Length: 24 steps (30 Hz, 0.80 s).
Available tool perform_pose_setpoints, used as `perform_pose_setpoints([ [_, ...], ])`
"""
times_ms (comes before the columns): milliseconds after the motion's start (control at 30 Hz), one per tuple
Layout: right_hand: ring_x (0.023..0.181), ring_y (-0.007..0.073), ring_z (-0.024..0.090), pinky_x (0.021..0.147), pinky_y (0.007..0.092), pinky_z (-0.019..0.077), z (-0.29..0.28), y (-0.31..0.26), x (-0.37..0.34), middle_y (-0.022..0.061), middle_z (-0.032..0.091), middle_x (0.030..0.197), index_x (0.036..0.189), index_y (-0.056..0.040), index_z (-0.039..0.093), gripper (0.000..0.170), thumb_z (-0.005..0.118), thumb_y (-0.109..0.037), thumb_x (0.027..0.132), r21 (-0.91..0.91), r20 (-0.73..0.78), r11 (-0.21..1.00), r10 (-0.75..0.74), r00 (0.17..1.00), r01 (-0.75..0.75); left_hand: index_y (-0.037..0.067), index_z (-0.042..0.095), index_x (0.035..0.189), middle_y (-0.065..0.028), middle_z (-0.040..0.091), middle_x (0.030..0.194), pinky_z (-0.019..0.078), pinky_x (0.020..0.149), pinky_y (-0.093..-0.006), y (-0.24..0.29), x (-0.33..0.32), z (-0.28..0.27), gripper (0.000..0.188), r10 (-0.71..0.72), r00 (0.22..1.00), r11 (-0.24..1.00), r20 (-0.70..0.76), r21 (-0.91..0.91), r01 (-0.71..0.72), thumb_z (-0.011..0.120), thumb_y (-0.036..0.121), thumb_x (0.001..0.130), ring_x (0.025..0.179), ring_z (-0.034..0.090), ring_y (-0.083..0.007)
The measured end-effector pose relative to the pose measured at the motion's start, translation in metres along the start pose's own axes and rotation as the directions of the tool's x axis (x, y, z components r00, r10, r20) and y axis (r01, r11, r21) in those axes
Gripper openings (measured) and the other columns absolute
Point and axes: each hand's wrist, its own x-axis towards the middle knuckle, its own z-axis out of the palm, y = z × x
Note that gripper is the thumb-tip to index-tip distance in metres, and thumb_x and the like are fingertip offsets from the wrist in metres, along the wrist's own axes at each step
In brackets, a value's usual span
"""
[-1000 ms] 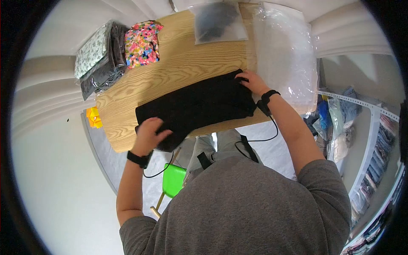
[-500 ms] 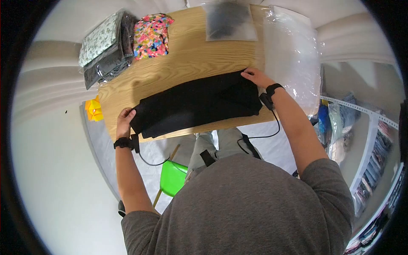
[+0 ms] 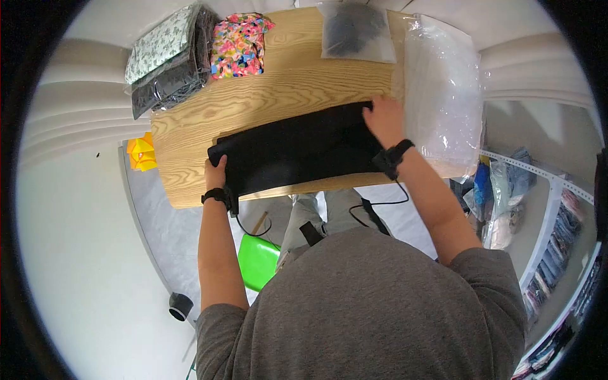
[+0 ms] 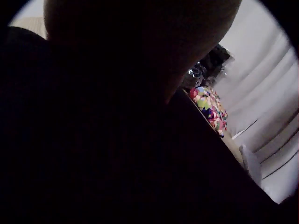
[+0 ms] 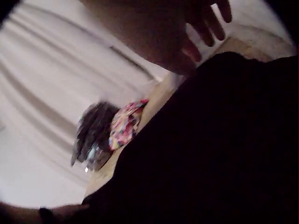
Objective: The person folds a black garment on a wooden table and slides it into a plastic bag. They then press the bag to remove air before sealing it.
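A long black folded garment (image 3: 297, 149) lies across the near part of the wooden table, in front of the person. At its left end the left hand (image 3: 216, 174) grips the edge, thumb on top and the other fingers hidden beneath the cloth. That end looks slightly turned over. The right hand (image 3: 385, 123) is at the far right corner, its fingertips right at the edge. In the right wrist view this hand (image 5: 163, 35) shows blurred, its fingers spread loosely beside the black cloth (image 5: 210, 140). Dark cloth fills most of the left wrist view.
A floral-print folded cloth (image 3: 239, 47) and a stack of bagged garments (image 3: 166, 54) sit at the far left. A frosted bag with dark contents (image 3: 358, 35) lies at the back. Clear plastic bags (image 3: 443, 95) cover the right side. A green chair (image 3: 258, 263) stands below.
A second ago the left hand was over a near-left flap hanging past the table edge; that part now lies flat. The left hand then took the left end and moved slightly right. The right hand's fingers loosened.
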Motion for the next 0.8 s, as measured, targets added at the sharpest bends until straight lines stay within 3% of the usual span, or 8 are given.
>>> perform_pose_setpoints([
  [67, 0.103, 0.0328, 0.054, 0.088, 0.0473, 0.0403, -0.010, -0.041, -0.011, 0.0150, 0.061, 0.101, 0.097, -0.0116, 0.064, 0.033, 0.055, -0.039, 0.081, 0.179, -0.017, 0.958, -0.225, 0.974, 0.224, -0.006, 0.051, 0.108, -0.0244, 0.058, 0.104, 0.0436, 0.084, -0.0407, -0.009, 0.002, 0.007, 0.055, 0.023, 0.999, 0.999, -0.025, -0.033, -0.024, 0.066, 0.038, 0.077, 0.098, 0.056, -0.0376],
  [133, 0.117, 0.0322, 0.043, 0.096, 0.0555, 0.0291, -0.005, -0.073, -0.035, 0.0148, 0.053, 0.119, 0.107, -0.0145, 0.061, 0.037, 0.050, -0.042, 0.084, 0.114, -0.239, 0.861, -0.460, 0.855, 0.495, -0.006, 0.051, 0.107, -0.0251, 0.058, 0.106, 0.0432, 0.084, -0.0413, -0.013, 0.005, 0.010, 0.054, 0.052, 0.997, 0.996, -0.049, -0.069, -0.055, 0.066, 0.038, 0.078, 0.099, 0.055, -0.0378],
  [167, 0.117, 0.0322, 0.043, 0.096, 0.0555, 0.0291, 0.000, -0.075, -0.042, 0.0148, 0.053, 0.119, 0.107, -0.0145, 0.061, 0.037, 0.050, -0.042, 0.084, 0.111, -0.239, 0.864, -0.457, 0.857, 0.492, -0.006, 0.051, 0.108, -0.0255, 0.057, 0.107, 0.0429, 0.085, -0.0415, -0.014, 0.006, 0.009, 0.055, 0.046, 0.998, 0.997, -0.041, -0.063, -0.049, 0.066, 0.038, 0.078, 0.100, 0.054, -0.0382],
  [233, 0.128, 0.0317, 0.030, 0.098, 0.0618, 0.0214, 0.019, -0.074, -0.053, 0.0126, 0.040, 0.134, 0.122, -0.0206, 0.052, 0.045, 0.047, -0.047, 0.085, -0.024, 0.146, 0.957, -0.283, 0.948, 0.290, -0.006, 0.051, 0.108, -0.0260, 0.056, 0.108, 0.0426, 0.086, -0.0416, -0.012, 0.006, 0.010, 0.055, 0.041, 0.999, 0.997, -0.032, -0.056, -0.043, 0.066, 0.038, 0.078, 0.102, 0.054, -0.0386],
  [367, 0.135, 0.0330, 0.015, 0.102, 0.0622, 0.0147, 0.054, -0.047, -0.075, 0.0122, 0.017, 0.147, 0.136, -0.0264, 0.034, 0.055, 0.042, -0.051, 0.088, 0.052, 0.075, 0.986, -0.165, 0.983, 0.161, -0.006, 0.052, 0.107, -0.0260, 0.057, 0.106, 0.0429, 0.085, -0.0411, -0.010, 0.007, 0.012, 0.056, 0.048, 0.996, 0.998, -0.072, 0.043, -0.045, 0.066, 0.038, 0.077, 0.100, 0.054, -0.0399],
  [633, 0.135, 0.0329, 0.015, 0.101, 0.0620, 0.0165, 0.062, -0.048, -0.075, 0.0117, 0.016, 0.147, 0.137, -0.0259, 0.032, 0.056, 0.042, -0.051, 0.087, 0.056, 0.050, 0.988, -0.143, 0.988, 0.141, -0.005, 0.062, 0.098, -0.0211, 0.064, 0.094, 0.0451, 0.081, -0.0399, 0.004, -0.004, -0.025, 0.060, -0.211, 0.977, 0.974, 0.043, 0.094, 0.206, 0.069, 0.048, 0.071, 0.091, 0.060, -0.0344],
  [700, 0.135, 0.0329, 0.015, 0.101, 0.0624, 0.0171, 0.063, -0.048, -0.076, 0.0110, 0.016, 0.147, 0.137, -0.0262, 0.031, 0.057, 0.042, -0.051, 0.087, 0.033, 0.036, 0.988, -0.150, 0.988, 0.149, -0.003, 0.059, 0.109, -0.0165, 0.063, 0.102, 0.0449, 0.082, -0.0366, -0.002, -0.010, -0.028, 0.063, -0.284, 0.905, 0.887, 0.315, -0.273, 0.373, 0.069, 0.047, 0.073, 0.093, 0.060, -0.0282],
  [800, 0.135, 0.0328, 0.015, 0.100, 0.0628, 0.0178, 0.065, -0.048, -0.075, 0.0108, 0.015, 0.147, 0.137, -0.0263, 0.031, 0.057, 0.043, -0.050, 0.087, 0.047, 0.056, 0.989, -0.144, 0.988, 0.142, -0.001, 0.054, 0.116, -0.0125, 0.061, 0.109, 0.0436, 0.086, -0.0336, -0.002, -0.017, -0.028, 0.065, -0.193, 0.830, 0.729, 0.523, -0.490, 0.478, 0.069, 0.045, 0.074, 0.099, 0.057, -0.0239],
])
